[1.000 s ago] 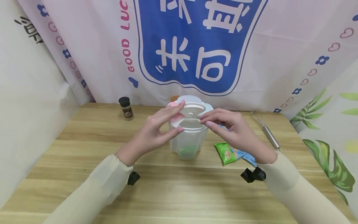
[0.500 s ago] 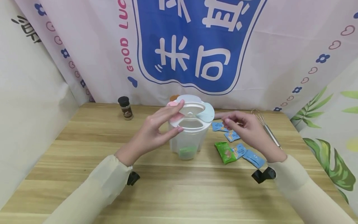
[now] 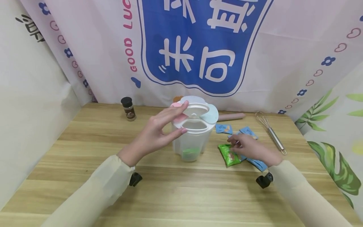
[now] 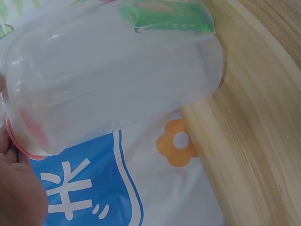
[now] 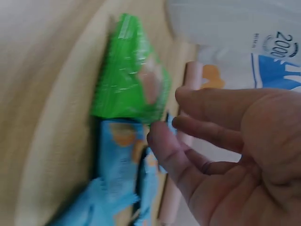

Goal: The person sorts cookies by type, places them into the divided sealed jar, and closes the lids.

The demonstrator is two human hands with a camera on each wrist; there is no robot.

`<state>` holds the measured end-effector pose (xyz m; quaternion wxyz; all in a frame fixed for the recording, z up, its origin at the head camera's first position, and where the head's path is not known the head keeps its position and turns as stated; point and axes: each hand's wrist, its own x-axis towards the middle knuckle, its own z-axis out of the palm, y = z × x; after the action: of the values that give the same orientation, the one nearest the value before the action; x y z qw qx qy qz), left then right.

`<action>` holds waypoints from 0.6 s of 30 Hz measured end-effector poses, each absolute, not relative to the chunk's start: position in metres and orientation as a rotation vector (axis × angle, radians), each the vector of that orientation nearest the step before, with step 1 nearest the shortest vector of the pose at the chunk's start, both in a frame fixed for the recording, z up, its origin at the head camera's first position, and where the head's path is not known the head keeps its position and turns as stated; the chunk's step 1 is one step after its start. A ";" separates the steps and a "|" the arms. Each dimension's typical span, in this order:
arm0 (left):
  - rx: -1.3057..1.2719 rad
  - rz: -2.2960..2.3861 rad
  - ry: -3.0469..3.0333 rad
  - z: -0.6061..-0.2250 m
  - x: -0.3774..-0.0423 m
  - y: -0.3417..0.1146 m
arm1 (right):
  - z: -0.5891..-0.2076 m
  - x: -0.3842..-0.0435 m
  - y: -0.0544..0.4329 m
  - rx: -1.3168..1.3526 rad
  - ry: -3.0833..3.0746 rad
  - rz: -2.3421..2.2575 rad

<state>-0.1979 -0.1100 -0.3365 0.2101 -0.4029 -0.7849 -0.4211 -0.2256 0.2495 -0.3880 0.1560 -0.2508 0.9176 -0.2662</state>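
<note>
We are watching the right hand (image 3: 246, 145) dropping from the clear container (image 3: 180, 143), standing at the head frame's center, to the green packet (image 3: 227, 157) and blue packets (image 3: 224, 128) right of center; we are reading this as work turning from lid (image 3: 195, 101) to packets, a second green packet (image 4: 162, 16) already lying inside. We are seeing the right thumb and fingers loosely bent and parted, gripping nothing; whether a fingertip is touching a packet, we are unable to tell. The left hand (image 3: 157, 127) is spreading across the lid, resting there unclenched.
</note>
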 end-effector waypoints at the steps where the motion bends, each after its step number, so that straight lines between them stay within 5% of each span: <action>1: -1.121 -1.172 -2.184 -0.337 -0.198 -0.110 | -0.391 -0.226 0.251 -0.718 2.615 -0.778; 18: -1.109 -1.186 -2.209 -0.337 -0.198 -0.111 | -0.412 -0.233 0.256 -0.675 2.606 -0.796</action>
<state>-0.1975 -0.1106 -0.3372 0.1987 -0.3963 -0.7897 -0.4241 -0.2328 0.2559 -0.4125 0.1666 -0.2371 0.9154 -0.2795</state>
